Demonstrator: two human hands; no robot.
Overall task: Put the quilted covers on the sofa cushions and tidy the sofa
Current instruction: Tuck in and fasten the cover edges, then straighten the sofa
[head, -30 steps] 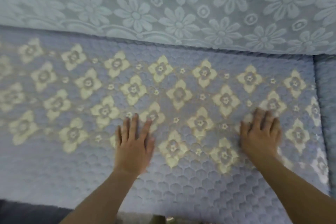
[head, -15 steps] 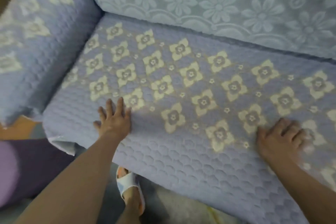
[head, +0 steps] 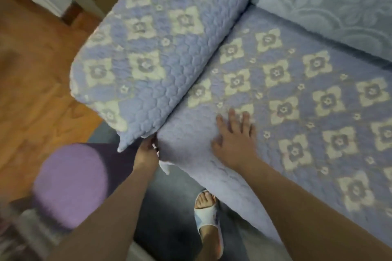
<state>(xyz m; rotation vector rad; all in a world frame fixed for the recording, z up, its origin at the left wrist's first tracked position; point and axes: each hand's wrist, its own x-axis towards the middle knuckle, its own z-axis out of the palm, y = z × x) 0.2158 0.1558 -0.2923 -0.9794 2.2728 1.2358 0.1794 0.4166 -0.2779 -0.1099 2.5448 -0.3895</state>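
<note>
The seat cushion (head: 297,112) is already wearing its quilted cover (head: 318,82), lavender with cream flowers, running right up against the covered armrest (head: 152,48). Right hand (head: 235,142) lies flat on the cover near the front left corner, fingers spread and relaxed. Left hand (head: 146,152) is down at that corner, in the gap by the armrest, fingers seemingly pinching the cover's edge, though it's blurry. One foot in a white slipper (head: 209,218) stands on the floor below.
</note>
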